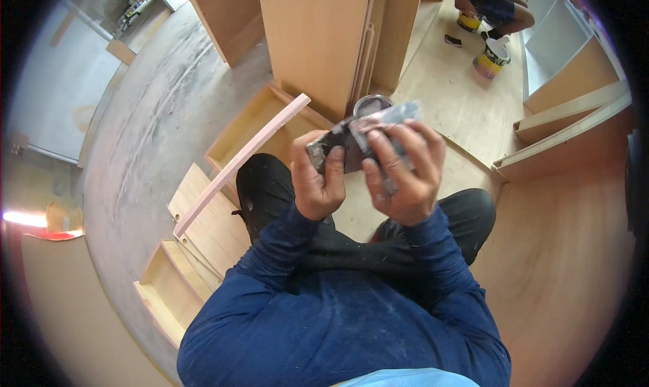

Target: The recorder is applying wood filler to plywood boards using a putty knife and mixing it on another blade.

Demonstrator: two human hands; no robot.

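Both my hands are raised together in front of my lap. My left hand [316,184] is closed on a dark, flat, stained piece [332,142], with the thumb pressed on its face. My right hand [411,174] grips a crumpled greyish sheet [403,112], perhaps plastic or cloth, which lies against the dark piece. Motion blurs this sheet and my right fingers, so its exact kind cannot be made out. Just beyond my hands stands an open round can [372,104], partly hidden by them.
A narrow pale wooden strip [245,162] slants across open wooden drawers [157,285] at my left. A tall wooden panel [314,45] rises ahead. At far right, another person [497,5] is beside a paint bucket [492,59]. Cabinet boards [574,116] stand at right.
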